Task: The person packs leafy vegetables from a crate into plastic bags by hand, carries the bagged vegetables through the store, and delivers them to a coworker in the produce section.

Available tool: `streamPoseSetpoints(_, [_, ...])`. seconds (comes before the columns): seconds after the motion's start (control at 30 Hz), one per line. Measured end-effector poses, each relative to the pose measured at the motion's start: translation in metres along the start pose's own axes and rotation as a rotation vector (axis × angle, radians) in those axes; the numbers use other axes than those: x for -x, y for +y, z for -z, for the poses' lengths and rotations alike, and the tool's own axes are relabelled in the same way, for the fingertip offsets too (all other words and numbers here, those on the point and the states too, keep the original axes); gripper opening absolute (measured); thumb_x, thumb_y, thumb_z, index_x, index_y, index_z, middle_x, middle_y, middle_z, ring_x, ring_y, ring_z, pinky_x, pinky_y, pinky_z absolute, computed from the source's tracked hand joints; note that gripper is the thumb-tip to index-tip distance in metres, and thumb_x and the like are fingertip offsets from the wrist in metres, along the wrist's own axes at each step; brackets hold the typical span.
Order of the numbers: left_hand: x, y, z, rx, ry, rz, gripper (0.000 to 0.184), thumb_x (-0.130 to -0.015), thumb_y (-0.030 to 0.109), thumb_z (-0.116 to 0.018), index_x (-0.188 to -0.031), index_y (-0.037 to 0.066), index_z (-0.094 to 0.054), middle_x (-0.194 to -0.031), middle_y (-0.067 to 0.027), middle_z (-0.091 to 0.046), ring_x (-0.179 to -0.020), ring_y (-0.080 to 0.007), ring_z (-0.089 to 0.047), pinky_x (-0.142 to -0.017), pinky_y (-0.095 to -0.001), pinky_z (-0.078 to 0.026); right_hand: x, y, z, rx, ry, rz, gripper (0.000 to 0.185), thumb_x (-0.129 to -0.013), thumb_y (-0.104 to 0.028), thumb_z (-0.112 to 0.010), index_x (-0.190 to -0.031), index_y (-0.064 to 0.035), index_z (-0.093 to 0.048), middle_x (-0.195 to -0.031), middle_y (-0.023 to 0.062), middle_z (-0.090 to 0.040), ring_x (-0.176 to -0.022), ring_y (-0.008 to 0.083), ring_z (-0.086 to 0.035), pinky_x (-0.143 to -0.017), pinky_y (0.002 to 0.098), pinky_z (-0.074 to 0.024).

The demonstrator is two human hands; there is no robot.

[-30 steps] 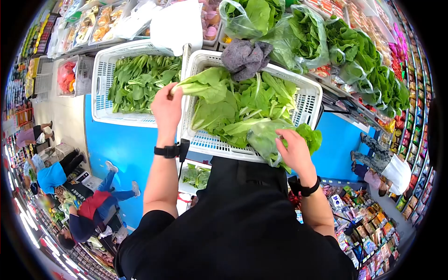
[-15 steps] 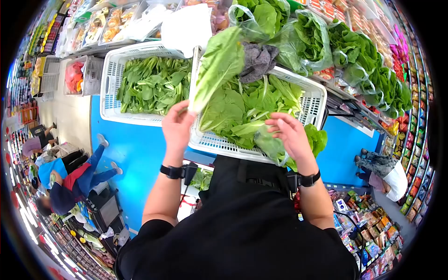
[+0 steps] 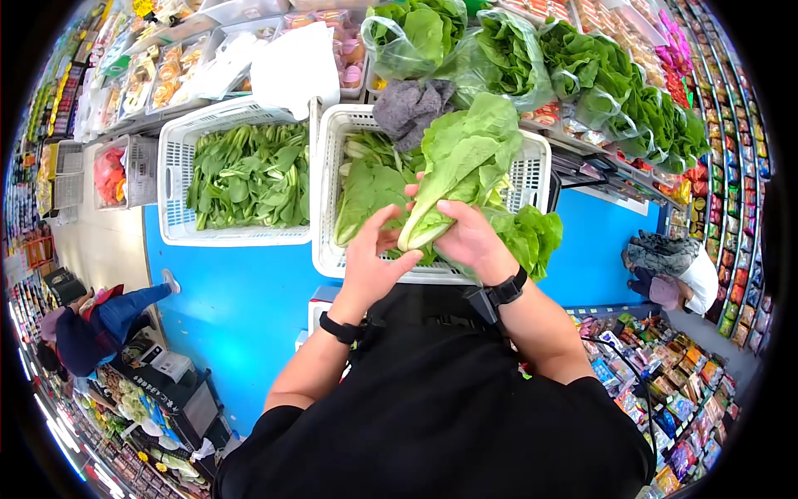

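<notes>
A long head of romaine lettuce [image 3: 470, 154] is in my right hand [image 3: 470, 237], its pale stem end pointing toward me and its leaves away. The thumb lies on top of the lettuce, and fingertips show past its left side. My left hand [image 3: 370, 262] is beside the stem end, thumb and fingers apart, holding nothing. Both hands are over the near side of a white plastic basket [image 3: 327, 187] with more leafy greens [image 3: 366, 195] in it. A dark grey cloth [image 3: 411, 110] hangs over the basket's far rim.
To the left stands another white basket [image 3: 173, 195] full of leafy greens [image 3: 249, 179]. Bagged lettuce [image 3: 507, 54] lines the back right, and a white plastic sheet [image 3: 295, 71] covers part of the back shelf. Leafy lettuce [image 3: 532, 237] overhangs the basket's near right corner. Other people are farther off.
The lettuce has passed from my left hand to my right and swung to the right. My left hand has opened and come nearer to my right. The view has shifted slightly.
</notes>
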State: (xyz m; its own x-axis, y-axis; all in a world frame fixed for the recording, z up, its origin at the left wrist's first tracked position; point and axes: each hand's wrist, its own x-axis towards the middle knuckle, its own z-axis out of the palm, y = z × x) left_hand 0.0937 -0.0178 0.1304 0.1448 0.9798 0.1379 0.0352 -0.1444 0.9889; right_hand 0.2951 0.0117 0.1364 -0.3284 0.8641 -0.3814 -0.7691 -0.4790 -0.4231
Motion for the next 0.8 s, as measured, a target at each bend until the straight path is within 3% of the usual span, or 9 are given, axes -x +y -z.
streamPoseSetpoints(0.07, [-0.001, -0.007, 0.005, 0.310, -0.239, 0.515, 0.058, -0.090, 0.003, -0.082, -0.141, -0.005, -0.055, -0.131, -0.0129, -0.066, -0.115, -0.0180, -0.068, -0.096, -0.0317, -0.058, 0.002, -0.002, 0.000, 0.033, -0.030, 0.012, 0.070, -0.091, -0.015, -0.075, -0.153, -0.0046, -0.045, -0.143, 0.0156, -0.060, -0.126, 0.0287, -0.061, -0.111, 0.0470, -0.0505])
streamPoseSetpoints(0.1, [0.001, -0.008, 0.001, 0.291, -0.206, 0.464, 0.054, -0.092, 0.003, -0.080, -0.141, -0.006, -0.058, -0.129, -0.0142, -0.070, -0.116, -0.0131, -0.066, -0.094, -0.0305, -0.058, 0.003, -0.004, -0.001, 0.034, -0.032, 0.012, 0.070, -0.091, -0.015, -0.075, -0.153, -0.0046, -0.045, -0.143, 0.0156, -0.060, -0.126, 0.0287, -0.061, -0.111, 0.0470, -0.0505])
streamPoseSetpoints(0.27, [0.005, -0.010, -0.006, 0.391, -0.166, 0.429, 0.053, -0.092, -0.002, -0.077, -0.142, -0.005, -0.059, -0.127, -0.0118, -0.070, -0.114, -0.0143, -0.068, -0.096, -0.0288, -0.057, 0.021, -0.021, -0.002, 0.289, -0.205, 0.073, 0.084, -0.088, -0.015, -0.081, -0.159, -0.0050, -0.037, -0.151, 0.0185, -0.054, -0.136, 0.0287, -0.056, -0.118, 0.0471, -0.0428])
streamPoseSetpoints(0.4, [0.009, -0.008, -0.012, 0.419, -0.117, 0.387, 0.053, -0.091, -0.004, -0.078, -0.141, -0.004, -0.061, -0.124, -0.0094, -0.069, -0.112, -0.0151, -0.069, -0.096, -0.0279, -0.057, 0.046, -0.044, 0.026, 0.378, -0.204, 0.054, 0.102, -0.080, -0.031, -0.089, -0.162, -0.0044, -0.034, -0.163, 0.0201, -0.041, -0.148, 0.0332, -0.045, -0.124, 0.0506, -0.0332])
streamPoseSetpoints(0.43, [0.009, -0.007, -0.013, 0.424, -0.126, 0.410, 0.054, -0.091, -0.004, -0.079, -0.141, -0.004, -0.061, -0.124, -0.0093, -0.069, -0.111, -0.0147, -0.068, -0.094, -0.0276, -0.056, 0.052, -0.051, 0.033, 0.377, -0.205, 0.053, 0.102, -0.080, -0.031, -0.089, -0.162, -0.0044, -0.034, -0.163, 0.0201, -0.041, -0.148, 0.0332, -0.045, -0.124, 0.0506, -0.0332])
streamPoseSetpoints(0.5, [0.009, -0.005, -0.015, 0.431, -0.174, 0.408, 0.054, -0.091, -0.003, -0.079, -0.142, -0.004, -0.061, -0.124, -0.0093, -0.070, -0.111, -0.0144, -0.068, -0.094, -0.0276, -0.056, 0.060, -0.066, 0.041, 0.031, -0.275, 0.075, 0.100, -0.078, -0.025, -0.092, -0.160, -0.0069, -0.039, -0.161, 0.0187, -0.045, -0.150, 0.0354, -0.042, -0.125, 0.0532, -0.0315])
streamPoseSetpoints(0.67, [0.007, 0.016, -0.046, 0.383, -0.363, 0.529, 0.056, -0.093, -0.002, -0.077, -0.145, -0.004, -0.057, -0.125, -0.0087, -0.070, -0.109, -0.0128, -0.068, -0.095, -0.0280, -0.056, 0.081, -0.090, 0.064, 0.024, -0.377, 0.031, 0.097, -0.079, -0.031, -0.091, -0.159, -0.0072, -0.040, -0.160, 0.0143, -0.047, -0.152, 0.0386, -0.039, -0.126, 0.0553, -0.0315])
streamPoseSetpoints(0.73, [0.002, 0.025, -0.069, 0.327, -0.259, 0.514, 0.060, -0.093, -0.004, -0.076, -0.149, -0.005, -0.053, -0.133, -0.0122, -0.068, -0.110, -0.0137, -0.068, -0.096, -0.0291, -0.056, 0.090, -0.101, 0.071, 0.128, -0.186, 0.171, 0.100, -0.078, -0.035, -0.091, -0.160, -0.0106, -0.040, -0.165, 0.0120, -0.041, -0.147, 0.0381, -0.045, -0.124, 0.0600, -0.0319])
streamPoseSetpoints(0.8, [-0.003, 0.033, -0.095, 0.341, -0.103, 0.468, 0.059, -0.094, -0.002, -0.075, -0.149, -0.005, -0.052, -0.136, -0.0150, -0.066, -0.107, -0.0152, -0.068, -0.097, -0.0294, -0.056, 0.099, -0.124, 0.080, 0.102, -0.224, 0.182, 0.088, -0.083, -0.032, -0.087, -0.156, -0.0088, -0.045, -0.160, 0.0083, -0.048, -0.144, 0.0355, -0.050, -0.123, 0.0580, -0.0352])
